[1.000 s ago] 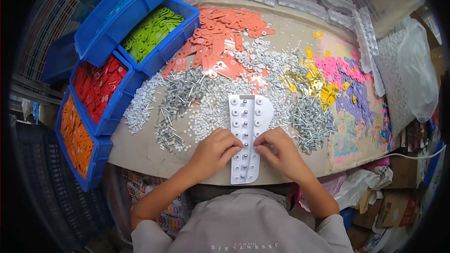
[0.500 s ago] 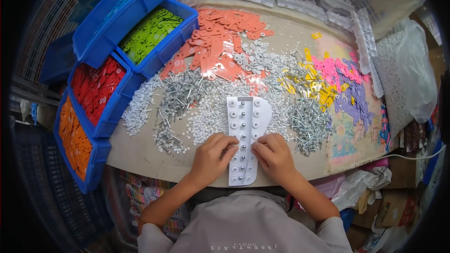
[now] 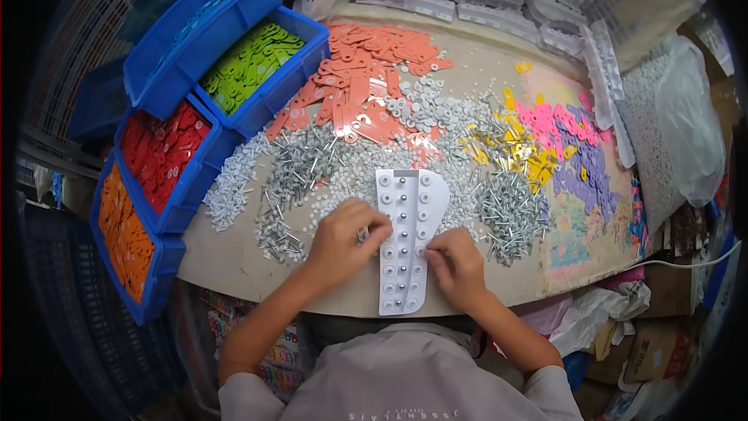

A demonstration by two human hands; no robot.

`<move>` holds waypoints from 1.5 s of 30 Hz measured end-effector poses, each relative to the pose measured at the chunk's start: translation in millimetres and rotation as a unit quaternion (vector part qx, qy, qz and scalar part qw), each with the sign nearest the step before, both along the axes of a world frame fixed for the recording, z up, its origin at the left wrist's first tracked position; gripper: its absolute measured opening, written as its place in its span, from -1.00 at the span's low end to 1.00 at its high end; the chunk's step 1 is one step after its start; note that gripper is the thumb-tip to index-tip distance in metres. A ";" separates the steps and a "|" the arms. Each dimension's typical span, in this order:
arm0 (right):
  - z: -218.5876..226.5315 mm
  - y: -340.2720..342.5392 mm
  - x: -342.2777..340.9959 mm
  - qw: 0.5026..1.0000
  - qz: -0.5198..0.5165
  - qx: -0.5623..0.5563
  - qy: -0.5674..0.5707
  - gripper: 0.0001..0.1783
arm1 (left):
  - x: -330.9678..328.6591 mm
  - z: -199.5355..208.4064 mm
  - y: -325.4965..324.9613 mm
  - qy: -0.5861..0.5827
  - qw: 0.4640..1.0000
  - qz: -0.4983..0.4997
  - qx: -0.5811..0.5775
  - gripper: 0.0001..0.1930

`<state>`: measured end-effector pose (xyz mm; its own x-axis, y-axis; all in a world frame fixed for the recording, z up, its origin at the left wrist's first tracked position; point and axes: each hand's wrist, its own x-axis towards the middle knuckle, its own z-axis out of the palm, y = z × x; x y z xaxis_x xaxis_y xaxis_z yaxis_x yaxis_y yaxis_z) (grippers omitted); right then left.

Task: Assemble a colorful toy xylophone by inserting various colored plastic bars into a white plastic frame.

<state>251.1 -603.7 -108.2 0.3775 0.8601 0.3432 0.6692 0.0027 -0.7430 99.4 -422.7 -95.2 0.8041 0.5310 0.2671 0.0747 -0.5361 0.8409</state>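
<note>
A white plastic jig lies lengthwise before me, its right edge bulging near the far end. Metal rivet heads run down its middle channel, and white ring-shaped washers sit in a row along each side. My left hand is closed beside the jig's left edge, its fingertips pressed together; whatever they hold is too small to make out. On the opposite edge, my right hand pinches close to a washer, and I cannot see what is in its fingers.
Loose white washers, metal rivets and coral plastic strips cover the table beyond the jig. Yellow, pink and purple pieces lie right. Blue bins stand left; clear plastic trays line the back.
My left hand has drawn back slightly left from the jig and lifted. My right hand has slid a little nearer along the right edge. The jig appears slightly lower in view.
</note>
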 end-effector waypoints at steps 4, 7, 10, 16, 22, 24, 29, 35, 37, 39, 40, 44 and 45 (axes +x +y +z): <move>16.8 16.9 29.3 0.996 -0.072 0.004 -0.052 -0.88 | 45.9 6.8 47.9 0.027 0.993 0.053 0.101 -0.95; 21.7 35.7 59.6 0.993 -0.085 -0.047 -0.072 -0.89 | 83.7 -4.7 78.4 0.014 0.988 0.052 0.142 -0.95; 22.1 50.5 75.3 0.991 -0.055 -0.114 -0.042 -0.90 | 115.2 -14.1 94.1 0.021 0.986 0.044 0.162 -0.91; 15.4 95.3 103.8 0.985 -0.067 -0.104 -0.124 -0.90 | 149.0 -33.9 100.4 0.059 0.974 0.040 0.217 -0.83; -4.4 138.6 136.3 0.984 -0.109 -0.056 -0.126 -0.87 | 159.3 -35.3 98.8 0.103 0.981 0.055 0.156 -0.82; -8.3 147.1 138.0 0.983 -0.091 -0.039 -0.155 -0.84 | 160.2 -36.6 98.8 0.111 0.978 0.057 0.164 -0.83; -14.7 155.6 138.0 0.979 -0.055 -0.039 -0.193 -0.83 | 154.2 -31.9 97.1 0.098 0.973 0.095 0.184 -0.82; -20.1 159.1 134.4 0.979 -0.055 -0.035 -0.192 -0.89 | 112.3 -2.4 82.1 -0.021 0.993 0.074 -0.087 -0.86; -19.4 158.9 133.5 0.979 -0.056 -0.032 -0.193 -0.90 | 91.6 3.6 73.4 -0.053 0.986 0.041 -0.154 -0.89; -21.8 156.1 136.9 0.977 -0.058 -0.042 -0.202 -0.90 | 70.6 19.4 57.1 -0.029 0.985 0.048 -0.165 -0.90; -21.7 157.5 135.2 0.977 -0.056 -0.040 -0.201 -0.90 | 56.8 26.9 49.2 -0.007 0.983 0.061 -0.173 -0.89; -20.8 153.1 133.8 0.974 -0.085 -0.019 -0.207 -0.92 | 16.9 22.7 21.1 0.014 0.972 0.050 -0.230 -0.84; -18.8 149.8 132.8 0.972 -0.101 -0.006 -0.210 -0.93 | 9.9 19.6 13.2 0.016 0.966 0.052 -0.253 -0.86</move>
<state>383.9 -453.9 -127.0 0.3682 0.7872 0.4948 0.8998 -0.1677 -0.4028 109.3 -409.5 -75.5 0.7433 0.6650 -0.0727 0.1370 -0.0449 0.9896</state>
